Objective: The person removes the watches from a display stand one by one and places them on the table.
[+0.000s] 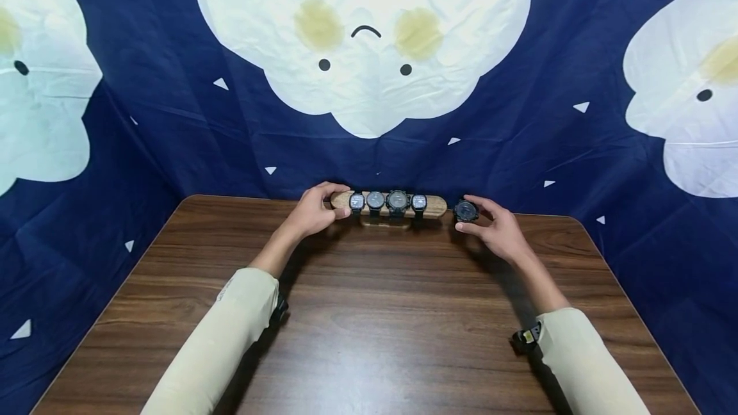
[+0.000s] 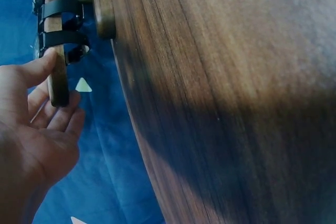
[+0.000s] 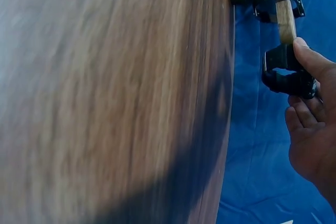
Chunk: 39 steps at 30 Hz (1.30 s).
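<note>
A wooden watch stand (image 1: 438, 207) stands at the table's back edge, its horizontal bar carrying several dark watches (image 1: 397, 201). My left hand (image 1: 314, 211) grips the bar's left end between thumb and fingers; in the left wrist view the thumb presses the bar (image 2: 56, 72) beside the nearest strap. My right hand (image 1: 497, 228) pinches a black watch (image 1: 466, 211) just off the bar's right end. In the right wrist view that watch's strap (image 3: 281, 56) forms a closed loop near the tip of the bar (image 3: 286, 22); whether they touch I cannot tell.
The brown wooden table (image 1: 369, 312) runs from the stand toward me. Close behind its back edge hangs a dark blue cloth (image 1: 173, 120) with white cloud shapes. A small dark device (image 1: 526, 339) sits at the right wrist.
</note>
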Each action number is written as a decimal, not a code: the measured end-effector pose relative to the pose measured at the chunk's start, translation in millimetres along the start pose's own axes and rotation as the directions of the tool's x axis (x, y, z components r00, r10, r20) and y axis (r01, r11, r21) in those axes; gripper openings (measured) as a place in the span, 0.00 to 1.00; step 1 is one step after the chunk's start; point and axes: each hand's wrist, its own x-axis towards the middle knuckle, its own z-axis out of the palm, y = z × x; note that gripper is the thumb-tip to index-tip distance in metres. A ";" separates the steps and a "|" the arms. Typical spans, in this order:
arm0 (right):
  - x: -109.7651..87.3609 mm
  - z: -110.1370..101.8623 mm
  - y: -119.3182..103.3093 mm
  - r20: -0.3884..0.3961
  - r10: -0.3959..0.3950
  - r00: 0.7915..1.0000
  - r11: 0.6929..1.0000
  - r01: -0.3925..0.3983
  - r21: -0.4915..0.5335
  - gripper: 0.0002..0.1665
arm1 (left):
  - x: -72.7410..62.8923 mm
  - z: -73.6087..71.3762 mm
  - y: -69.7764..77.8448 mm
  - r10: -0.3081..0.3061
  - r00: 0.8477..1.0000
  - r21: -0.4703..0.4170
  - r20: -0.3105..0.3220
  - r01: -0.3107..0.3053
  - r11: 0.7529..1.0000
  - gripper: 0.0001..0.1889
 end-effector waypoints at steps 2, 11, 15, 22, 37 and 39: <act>-1.9 -3.2 2.0 0.007 0.008 1.000 1.000 -0.007 -0.012 0.42 | -0.2 -0.6 1.2 -0.004 1.000 -0.001 0.002 0.004 1.000 0.27; -10.0 -17.6 9.9 0.027 0.064 0.998 0.997 -0.063 -0.038 0.45 | -0.1 -1.7 1.3 -0.010 1.000 -0.004 0.007 0.010 1.000 0.27; -13.7 -24.1 13.7 0.029 0.092 0.995 0.995 -0.090 -0.045 0.46 | 0.1 -1.4 0.9 -0.017 1.000 -0.008 0.008 0.017 1.000 0.27; -19.3 -37.2 19.0 0.037 0.135 0.990 0.990 -0.133 -0.054 0.48 | 0.1 -1.4 1.5 -0.019 1.000 -0.014 0.010 0.019 1.000 0.27; -24.2 -51.7 30.4 0.017 0.153 0.988 0.984 -0.151 -0.089 0.47 | 0.0 -1.2 1.8 -0.021 1.000 -0.018 0.012 0.021 1.000 0.28; -24.9 -52.4 32.3 0.024 0.158 0.987 0.983 -0.155 -0.094 0.47 | -0.2 -0.5 0.9 -0.020 1.000 -0.021 0.009 0.020 1.000 0.28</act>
